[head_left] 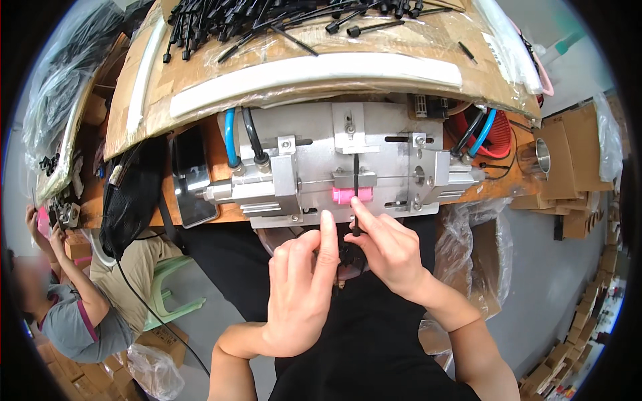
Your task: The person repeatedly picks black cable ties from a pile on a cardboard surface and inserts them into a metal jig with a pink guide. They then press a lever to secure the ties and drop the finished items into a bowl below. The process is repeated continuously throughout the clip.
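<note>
My right hand (394,257) pinches the lower end of a slim black rod (356,175) between thumb and fingers. The rod runs upright across a pink block (342,195), and my right index fingertip touches it there. My left hand (299,287) is just left of it, one digit stretched toward the pink block and apart from it. Its other fingers are loosely bent, and nothing shows in them. The pink block sits at the front middle of a metal fixture (321,147), which has a metal cylinder unit on each side.
Black rods with thicker ends (247,23) lie heaped on a cardboard sheet (150,80) above the fixture. Blue and black hoses (231,137) join the cylinders. A phone (194,177) and a red basket (491,137) flank it. A co-worker (87,314) sits far left.
</note>
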A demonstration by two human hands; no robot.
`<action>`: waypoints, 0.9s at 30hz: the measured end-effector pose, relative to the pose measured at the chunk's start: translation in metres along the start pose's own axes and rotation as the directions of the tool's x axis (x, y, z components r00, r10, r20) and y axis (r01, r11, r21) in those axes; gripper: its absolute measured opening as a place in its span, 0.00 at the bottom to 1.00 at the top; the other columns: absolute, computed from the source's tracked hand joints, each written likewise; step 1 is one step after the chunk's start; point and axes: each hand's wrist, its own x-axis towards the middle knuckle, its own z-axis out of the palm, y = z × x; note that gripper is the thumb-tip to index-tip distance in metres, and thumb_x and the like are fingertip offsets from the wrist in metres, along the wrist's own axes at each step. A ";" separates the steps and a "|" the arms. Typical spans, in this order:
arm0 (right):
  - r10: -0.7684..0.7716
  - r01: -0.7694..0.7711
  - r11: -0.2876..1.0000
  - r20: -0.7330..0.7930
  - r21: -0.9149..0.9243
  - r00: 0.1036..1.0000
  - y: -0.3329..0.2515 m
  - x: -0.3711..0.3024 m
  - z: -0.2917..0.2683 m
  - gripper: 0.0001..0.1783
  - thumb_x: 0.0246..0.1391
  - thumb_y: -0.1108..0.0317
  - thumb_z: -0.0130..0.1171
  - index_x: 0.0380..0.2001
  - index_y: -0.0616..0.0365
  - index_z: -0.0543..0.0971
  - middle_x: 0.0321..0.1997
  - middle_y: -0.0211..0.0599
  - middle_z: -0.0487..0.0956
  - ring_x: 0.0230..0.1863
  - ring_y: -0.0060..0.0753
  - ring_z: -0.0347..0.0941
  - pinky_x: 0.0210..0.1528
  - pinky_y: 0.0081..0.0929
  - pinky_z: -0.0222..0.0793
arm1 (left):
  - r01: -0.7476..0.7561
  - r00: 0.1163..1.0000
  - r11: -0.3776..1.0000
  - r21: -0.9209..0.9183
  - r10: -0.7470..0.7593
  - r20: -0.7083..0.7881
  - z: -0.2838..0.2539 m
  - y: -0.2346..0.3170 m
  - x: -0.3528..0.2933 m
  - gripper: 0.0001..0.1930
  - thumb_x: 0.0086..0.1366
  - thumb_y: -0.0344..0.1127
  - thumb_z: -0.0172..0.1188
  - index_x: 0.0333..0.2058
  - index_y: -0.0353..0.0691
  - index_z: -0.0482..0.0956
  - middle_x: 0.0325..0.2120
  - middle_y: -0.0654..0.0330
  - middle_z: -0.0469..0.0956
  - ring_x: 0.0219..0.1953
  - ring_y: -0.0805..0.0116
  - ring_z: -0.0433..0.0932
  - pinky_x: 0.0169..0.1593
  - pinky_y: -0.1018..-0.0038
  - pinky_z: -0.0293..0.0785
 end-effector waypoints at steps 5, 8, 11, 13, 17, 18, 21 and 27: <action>-0.122 0.111 0.973 -0.044 -0.201 0.992 0.004 0.046 -0.061 0.31 0.42 0.65 0.74 0.51 0.63 0.78 0.39 0.41 0.83 0.28 0.36 0.76 0.34 0.31 0.76 | -0.010 0.993 0.994 0.107 0.023 -0.119 -0.028 -0.030 0.038 0.31 0.51 0.19 0.60 0.58 0.33 0.74 0.37 0.56 0.72 0.38 0.61 0.72 0.43 0.68 0.66; -0.039 -0.216 0.786 -0.396 -0.579 0.917 0.050 0.120 -0.121 0.15 0.54 0.66 0.65 0.44 0.58 0.79 0.28 0.40 0.78 0.30 0.44 0.75 0.33 0.36 0.70 | -0.088 0.943 0.992 0.085 0.111 -0.315 -0.033 -0.062 0.113 0.23 0.62 0.16 0.51 0.54 0.39 0.78 0.35 0.54 0.71 0.39 0.61 0.72 0.45 0.75 0.68; 0.192 -0.180 0.847 -0.028 -0.501 0.981 0.112 0.186 -0.157 0.11 0.51 0.68 0.65 0.36 0.62 0.78 0.31 0.45 0.78 0.36 0.50 0.76 0.39 0.41 0.70 | -0.281 0.922 0.951 0.130 0.305 -0.237 -0.051 -0.104 0.183 0.15 0.61 0.21 0.56 0.46 0.41 0.80 0.39 0.54 0.73 0.45 0.55 0.72 0.51 0.68 0.68; 0.104 -0.061 0.897 0.074 -0.439 0.992 0.099 0.211 -0.142 0.08 0.50 0.72 0.64 0.32 0.63 0.78 0.33 0.45 0.79 0.37 0.50 0.76 0.41 0.40 0.71 | -0.372 0.912 0.918 0.133 0.389 -0.131 -0.051 -0.126 0.206 0.11 0.59 0.23 0.60 0.41 0.40 0.79 0.38 0.56 0.73 0.45 0.56 0.70 0.52 0.67 0.67; -0.326 0.383 0.860 0.214 -0.337 0.921 0.070 0.230 -0.093 0.08 0.48 0.76 0.63 0.34 0.62 0.77 0.35 0.43 0.77 0.44 0.48 0.74 0.47 0.39 0.70 | -0.423 0.900 0.901 0.093 0.430 -0.076 -0.045 -0.122 0.220 0.08 0.57 0.25 0.63 0.37 0.38 0.78 0.37 0.58 0.73 0.44 0.57 0.70 0.51 0.67 0.67; -0.301 0.394 0.837 0.280 -0.380 0.911 0.069 0.233 -0.087 0.09 0.48 0.76 0.63 0.34 0.62 0.77 0.36 0.42 0.77 0.44 0.48 0.74 0.47 0.39 0.70 | -0.437 0.893 0.896 0.084 0.443 -0.074 -0.045 -0.120 0.221 0.08 0.57 0.26 0.63 0.36 0.37 0.77 0.37 0.58 0.73 0.44 0.57 0.70 0.51 0.67 0.67; -0.337 0.436 0.823 0.305 -0.364 0.891 0.068 0.228 -0.102 0.10 0.47 0.79 0.62 0.35 0.63 0.76 0.35 0.41 0.73 0.43 0.46 0.71 0.46 0.37 0.68 | -0.449 0.889 0.893 0.033 0.450 -0.090 -0.049 -0.117 0.219 0.06 0.59 0.26 0.62 0.36 0.36 0.77 0.37 0.59 0.75 0.44 0.59 0.72 0.50 0.69 0.69; -0.053 -0.113 0.655 -0.195 -0.747 0.979 0.135 0.204 -0.275 0.08 0.55 0.76 0.60 0.38 0.66 0.76 0.32 0.37 0.73 0.33 0.32 0.69 0.38 0.26 0.66 | -0.141 0.990 0.696 -0.704 0.113 -0.087 -0.035 -0.129 0.222 0.04 0.65 0.28 0.60 0.38 0.39 0.80 0.38 0.65 0.81 0.41 0.70 0.77 0.45 0.76 0.75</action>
